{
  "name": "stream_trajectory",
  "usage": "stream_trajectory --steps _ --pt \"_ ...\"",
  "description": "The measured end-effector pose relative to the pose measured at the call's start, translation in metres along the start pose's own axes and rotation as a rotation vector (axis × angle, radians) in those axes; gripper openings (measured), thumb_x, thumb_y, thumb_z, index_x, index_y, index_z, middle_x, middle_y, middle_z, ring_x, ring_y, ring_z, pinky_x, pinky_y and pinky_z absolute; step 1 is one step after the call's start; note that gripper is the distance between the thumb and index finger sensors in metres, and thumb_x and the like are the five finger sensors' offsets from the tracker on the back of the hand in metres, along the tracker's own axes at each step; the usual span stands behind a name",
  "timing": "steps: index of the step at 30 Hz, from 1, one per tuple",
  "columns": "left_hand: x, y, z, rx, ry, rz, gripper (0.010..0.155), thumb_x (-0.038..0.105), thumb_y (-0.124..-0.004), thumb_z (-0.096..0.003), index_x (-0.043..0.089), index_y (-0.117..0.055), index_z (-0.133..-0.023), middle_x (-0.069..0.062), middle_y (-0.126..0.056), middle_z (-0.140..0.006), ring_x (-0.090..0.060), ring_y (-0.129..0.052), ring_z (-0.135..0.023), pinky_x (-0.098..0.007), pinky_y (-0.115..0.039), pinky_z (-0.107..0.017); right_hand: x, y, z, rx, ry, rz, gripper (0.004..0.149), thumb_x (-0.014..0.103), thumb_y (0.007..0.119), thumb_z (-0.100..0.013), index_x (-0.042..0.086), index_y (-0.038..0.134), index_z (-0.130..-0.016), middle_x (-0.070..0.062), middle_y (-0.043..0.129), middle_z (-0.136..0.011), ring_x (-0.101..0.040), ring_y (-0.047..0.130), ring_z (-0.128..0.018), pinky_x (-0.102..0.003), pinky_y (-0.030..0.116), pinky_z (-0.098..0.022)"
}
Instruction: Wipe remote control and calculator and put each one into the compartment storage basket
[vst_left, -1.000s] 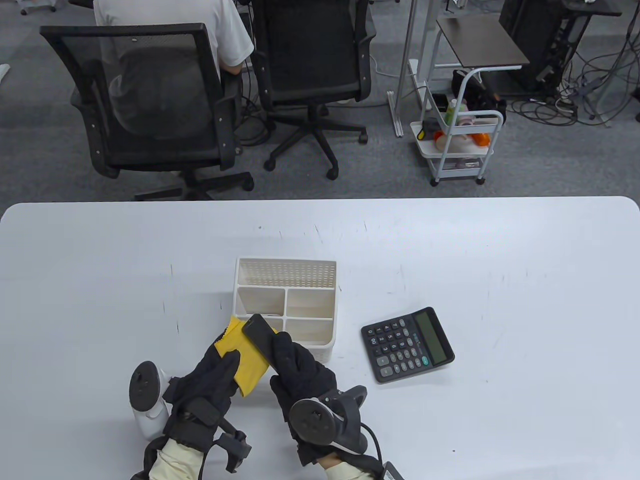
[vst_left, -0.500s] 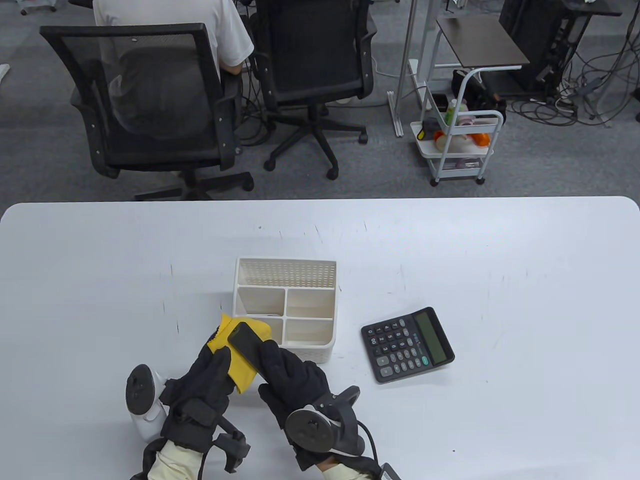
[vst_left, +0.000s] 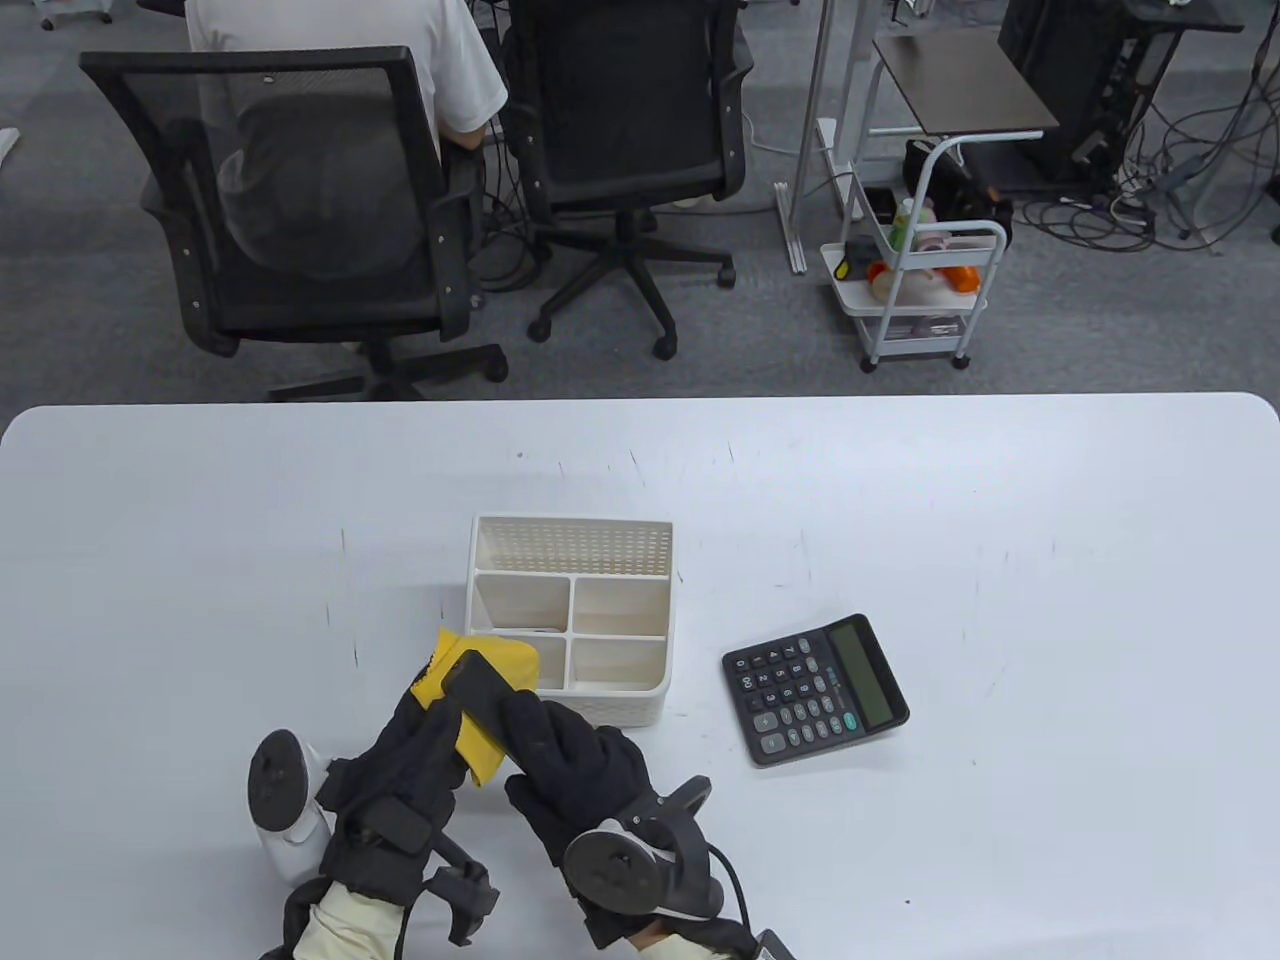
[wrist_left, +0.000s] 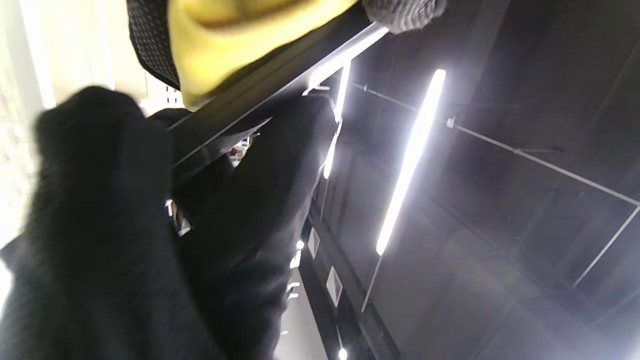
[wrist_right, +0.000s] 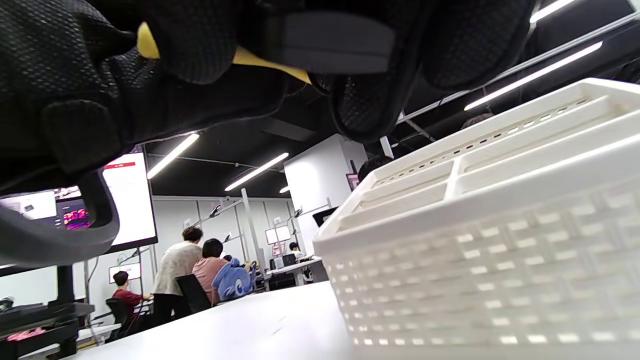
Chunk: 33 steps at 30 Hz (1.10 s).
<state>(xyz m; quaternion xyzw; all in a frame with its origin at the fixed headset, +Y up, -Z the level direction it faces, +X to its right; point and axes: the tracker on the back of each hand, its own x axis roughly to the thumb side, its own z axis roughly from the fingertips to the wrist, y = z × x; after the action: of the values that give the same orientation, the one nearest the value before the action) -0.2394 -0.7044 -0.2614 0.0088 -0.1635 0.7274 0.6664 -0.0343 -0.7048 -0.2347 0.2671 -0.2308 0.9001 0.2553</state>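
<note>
My right hand (vst_left: 560, 745) grips the near end of a black remote control (vst_left: 478, 690), held above the table just left of the white compartment basket (vst_left: 570, 610). My left hand (vst_left: 430, 745) holds a yellow cloth (vst_left: 480, 760) under and against the remote. In the left wrist view the yellow cloth (wrist_left: 240, 45) lies along the remote (wrist_left: 260, 100). The right wrist view has the basket (wrist_right: 490, 240) close by, with the remote's end (wrist_right: 335, 45) between my fingers. The black calculator (vst_left: 815, 688) lies flat on the table to the right of the basket.
The white table (vst_left: 1000, 520) stretches wide on all sides. Beyond its far edge stand two black office chairs (vst_left: 300, 200), a seated person (vst_left: 350, 60) and a white trolley (vst_left: 925, 290).
Both hands, the remote and the cloth have shifted left and slightly toward me, with the remote sliding along the cloth. The calculator and basket stayed put.
</note>
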Motion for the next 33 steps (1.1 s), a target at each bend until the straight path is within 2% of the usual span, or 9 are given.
stream_trajectory --steps 6,10,13,16,22,26,30,33 --pt "0.005 0.002 0.000 0.013 -0.030 0.008 0.054 0.034 -0.063 -0.0599 0.012 -0.051 -0.108 -0.020 -0.070 -0.104 -0.040 -0.081 -0.094 -0.050 -0.079 -0.067 -0.004 -0.004 -0.002 0.001 0.065 -0.004 0.075 0.034 0.075 -0.055 0.022 0.028 -0.112 -0.022 0.071 -0.100 -0.036 0.093 -0.071 -0.056 0.076 -0.052" --pt "0.004 0.004 0.001 0.028 -0.037 0.012 0.054 0.035 -0.062 -0.0601 0.012 -0.051 -0.108 -0.020 -0.069 -0.105 -0.040 -0.081 -0.095 -0.050 -0.079 -0.067 0.000 -0.002 0.000 0.013 0.024 -0.001 0.074 0.035 0.075 -0.055 0.021 0.029 -0.112 -0.024 0.072 -0.099 -0.034 0.094 -0.070 -0.055 0.076 -0.051" --pt "0.003 0.003 0.001 0.030 -0.027 0.008 0.055 0.035 -0.061 -0.0603 0.012 -0.048 -0.108 -0.020 -0.066 -0.106 -0.040 -0.079 -0.096 -0.050 -0.077 -0.068 0.002 -0.001 0.001 0.002 0.007 -0.059 0.069 0.034 0.073 -0.056 0.024 0.033 -0.111 -0.026 0.072 -0.098 -0.035 0.089 -0.074 -0.055 0.074 -0.053" --pt "0.001 -0.001 0.000 0.003 0.006 -0.034 0.058 0.036 -0.063 -0.0601 0.011 -0.044 -0.109 -0.022 -0.064 -0.106 -0.041 -0.077 -0.097 -0.051 -0.076 -0.069 0.006 -0.002 0.001 -0.004 0.004 -0.045 0.064 0.032 0.070 -0.057 0.026 0.036 -0.111 -0.027 0.071 -0.100 -0.037 0.087 -0.075 -0.055 0.073 -0.052" --pt "0.002 0.000 -0.002 -0.017 0.029 -0.061 0.056 0.032 -0.064 -0.0593 0.008 -0.048 -0.108 -0.024 -0.071 -0.102 -0.041 -0.084 -0.092 -0.052 -0.079 -0.066 0.001 -0.003 -0.001 0.002 0.085 -0.050 0.064 0.032 0.069 -0.058 0.026 0.035 -0.112 -0.026 0.070 -0.102 -0.039 0.088 -0.073 -0.053 0.075 -0.050" --pt "0.007 0.004 -0.002 -0.003 0.000 -0.046 0.055 0.032 -0.063 -0.0594 0.009 -0.050 -0.108 -0.024 -0.071 -0.102 -0.042 -0.084 -0.091 -0.053 -0.080 -0.065 -0.001 -0.004 -0.002 -0.008 0.072 -0.053 0.066 0.033 0.070 -0.057 0.025 0.034 -0.112 -0.026 0.071 -0.101 -0.038 0.089 -0.072 -0.051 0.077 -0.048" --pt "0.004 0.002 -0.001 0.001 0.002 -0.006 0.055 0.033 -0.063 -0.0597 0.010 -0.049 -0.108 -0.023 -0.069 -0.104 -0.041 -0.082 -0.093 -0.052 -0.079 -0.067 0.000 -0.003 0.000 0.002 0.030 -0.048 0.067 0.032 0.071 -0.057 0.024 0.034 -0.112 -0.026 0.067 -0.102 -0.036 0.086 -0.074 -0.052 0.074 -0.050" --pt "0.000 -0.001 -0.001 -0.008 0.017 -0.029 0.057 0.035 -0.062 -0.0599 0.011 -0.044 -0.109 -0.022 -0.067 -0.105 -0.040 -0.083 -0.094 -0.051 -0.079 -0.067 0.002 -0.003 -0.001 0.035 0.023 -0.082 0.065 0.028 0.067 -0.058 0.022 0.031 -0.113 -0.028 0.059 -0.106 -0.039 0.076 -0.078 -0.057 0.067 -0.055"
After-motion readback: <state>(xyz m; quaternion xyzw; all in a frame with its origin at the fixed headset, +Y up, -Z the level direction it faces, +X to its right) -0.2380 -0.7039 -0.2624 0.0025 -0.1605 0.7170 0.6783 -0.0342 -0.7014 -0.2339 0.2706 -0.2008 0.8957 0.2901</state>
